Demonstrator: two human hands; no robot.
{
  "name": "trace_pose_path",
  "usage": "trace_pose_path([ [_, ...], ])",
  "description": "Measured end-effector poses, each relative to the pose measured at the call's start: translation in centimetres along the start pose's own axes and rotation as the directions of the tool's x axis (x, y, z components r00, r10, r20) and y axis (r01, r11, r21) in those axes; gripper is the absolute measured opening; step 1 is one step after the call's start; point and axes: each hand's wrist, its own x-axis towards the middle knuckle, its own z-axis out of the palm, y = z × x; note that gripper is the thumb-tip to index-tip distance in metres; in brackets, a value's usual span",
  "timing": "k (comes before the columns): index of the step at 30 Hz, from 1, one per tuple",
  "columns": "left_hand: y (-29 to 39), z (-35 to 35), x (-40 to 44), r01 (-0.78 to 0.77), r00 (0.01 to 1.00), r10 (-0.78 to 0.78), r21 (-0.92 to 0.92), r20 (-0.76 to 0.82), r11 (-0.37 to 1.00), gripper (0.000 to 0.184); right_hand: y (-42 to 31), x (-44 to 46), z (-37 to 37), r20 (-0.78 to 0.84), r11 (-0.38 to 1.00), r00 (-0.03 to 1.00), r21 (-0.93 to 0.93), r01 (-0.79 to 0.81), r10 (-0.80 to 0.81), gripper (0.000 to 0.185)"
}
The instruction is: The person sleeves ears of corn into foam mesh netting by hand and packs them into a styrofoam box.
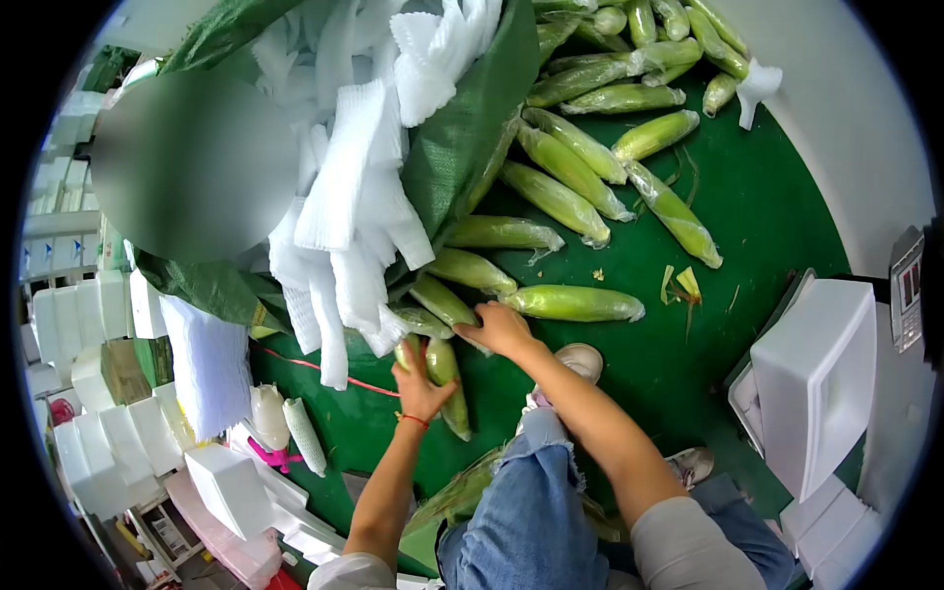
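Note:
Near the middle of the head view, my left hand [420, 393], with a red cord at the wrist, is closed around a wrapped corn cob [403, 351]. A second corn cob [454, 408] lies against its thumb side. My right hand [503, 330] reaches in from the right, its fingers curled on the near end of another wrapped cob [440, 298]. Just beyond its knuckles lies a corn cob [578, 303] in clear film. White foam net sleeves [344, 187] spill from a green woven sack [462, 128] and hang just above my left hand.
Several wrapped cobs [560, 202] cover the green floor [777, 197] at the far side. White foam boxes [806, 374] stand at the right, a scale [907, 285] beside them. More white boxes [108, 442] are stacked at the left. A red string [334, 369] crosses the floor.

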Motion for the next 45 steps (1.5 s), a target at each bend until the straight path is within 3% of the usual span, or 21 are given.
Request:
trace_pose_path([
  [1, 1.3, 0.8, 0.0, -0.003, 0.999, -0.002, -0.097, -0.049, 0.995, 0.112, 1.3, -0.2, 0.0, -0.013, 0.997, 0.997, -0.013, 0.076, -0.076, 0.06],
  [3, 4.3, 2.4, 0.6, -0.159, 0.987, 0.161, 0.121, -0.008, 0.98, 0.108, 3.5, -2.6, -0.4, 0.017, 0.991, 0.996, 0.1, 0.089, -0.091, 0.059],
  [5, 10.3, 2.7, 2.6, -0.236, 0.927, 0.236, -0.034, 0.291, 0.971, 0.105, 4.9, -6.8, -2.1, -0.182, 0.962, 0.973, 0.21, 0.177, -0.139, 0.057],
  [7, 14.2, 4.9, 3.1, -0.435, 0.9, 0.433, 0.039, 0.045, 0.9, 0.099, 7.1, -9.7, -5.2, -0.178, 0.989, 0.984, 0.147, 0.005, 0.021, 0.056],
  [10, 19.4, 3.8, 6.6, -0.645, 0.76, 0.637, 0.027, 0.129, 0.764, 0.097, 9.9, -11.9, -7.7, -0.353, 0.934, 0.901, 0.332, -0.133, 0.254, 0.048],
  [11, 21.1, 3.0, 7.9, -0.69, 0.71, 0.668, 0.033, 0.223, 0.723, 0.09, 11.2, -11.5, -8.0, -0.436, 0.944, 0.864, 0.307, -0.119, 0.251, 0.048],
  [13, 21.9, 3.5, 9.6, -0.749, 0.656, 0.737, 0.019, 0.163, 0.663, 0.072, 12.8, -11.2, -9.2, -0.531, 0.943, 0.805, 0.319, -0.101, 0.266, 0.047],
  [15, 21.1, 3.0, 9.9, -0.56, 0.819, 0.574, -0.254, -0.023, 0.789, 0.048, 13.4, -11.3, -10.8, -0.593, 0.981, 0.783, 0.144, -0.13, 0.191, 0.051],
  [18, 12.1, 0.9, 9.6, -0.436, 0.88, 0.399, -0.107, -0.256, 0.893, 0.045, 14.4, -12.3, -12.2, -0.632, 0.987, 0.771, -0.05, -0.151, 0.086, 0.055],
  [20, 4.7, -0.9, 8.4, -0.258, 0.962, 0.274, 0.318, -0.006, 0.912, 0.052, 15.9, -12.3, -12.5, -0.614, 0.98, 0.788, -0.127, -0.152, 0.043, 0.067],
  [22, 2.8, -3.8, 7.5, -0.357, 0.934, 0.339, 0.333, 0.112, 0.873, 0.062, 16.1, -12.0, -12.1, -0.627, 0.989, 0.775, -0.052, -0.137, 0.075, 0.071],
  [26, 0.0, -4.5, 10.8, -0.32, 0.926, 0.205, 0.372, 0.316, 0.871, 0.065, 15.1, -10.5, -10.9, -0.609, 0.988, 0.78, 0.051, -0.144, 0.145, 0.079],
  [29, 11.0, -6.5, 11.4, -0.22, 0.864, 0.03, 0.323, 0.503, 0.921, 0.066, 14.6, -9.8, -10.3, -0.58, 0.978, 0.788, 0.135, -0.157, 0.206, 0.078],
  [33, 23.7, -5.3, 12.4, -0.432, 0.885, 0.39, 0.135, 0.254, 0.892, 0.065, 14.1, -9.3, -10.4, -0.617, 0.97, 0.755, 0.222, -0.102, 0.221, 0.072],
  [36, 24.3, -1.6, 16.9, -0.533, 0.82, 0.487, 0.092, 0.301, 0.841, 0.07, 13.8, -10.0, -10.9, -0.647, 0.969, 0.737, 0.242, -0.043, 0.194, 0.062],
  [39, 25.6, -4.8, 15.8, -0.641, 0.715, 0.605, -0.017, 0.35, 0.767, 0.043, 14.9, -11.9, -11.3, -0.642, 0.97, 0.762, 0.231, 0.078, 0.091, 0.044],
  [40, 26.7, -7.0, 14.6, -0.685, 0.707, 0.671, -0.023, 0.224, 0.729, 0.031, 14.9, -12.8, -11.3, -0.64, 0.962, 0.764, 0.252, 0.109, 0.081, 0.039],
  [41, 27.1, -9.2, 14.6, -0.808, 0.59, 0.806, 0.036, 0.055, 0.589, 0.03, 14.7, -13.6, -11.3, -0.641, 0.953, 0.763, 0.275, 0.127, 0.083, 0.035],
  [42, 28.0, -11.5, 14.8, -0.785, 0.548, 0.827, 0.266, -0.125, 0.56, 0.032, 14.4, -14.2, -11.0, -0.656, 0.944, 0.75, 0.291, 0.154, 0.08, 0.034],
  [43, 28.4, -13.1, 15.7, -0.706, 0.452, 0.846, 0.466, -0.283, 0.534, 0.034, 14.1, -15.0, -10.7, -0.673, 0.937, 0.734, 0.306, 0.167, 0.089, 0.034],
  [45, 27.8, -15.1, 20.7, -0.382, 0.442, 0.686, 0.571, -0.578, 0.727, 0.058, 13.0, -16.8, -10.2, -0.58, 0.886, 0.773, 0.461, 0.053, 0.256, 0.033],
])
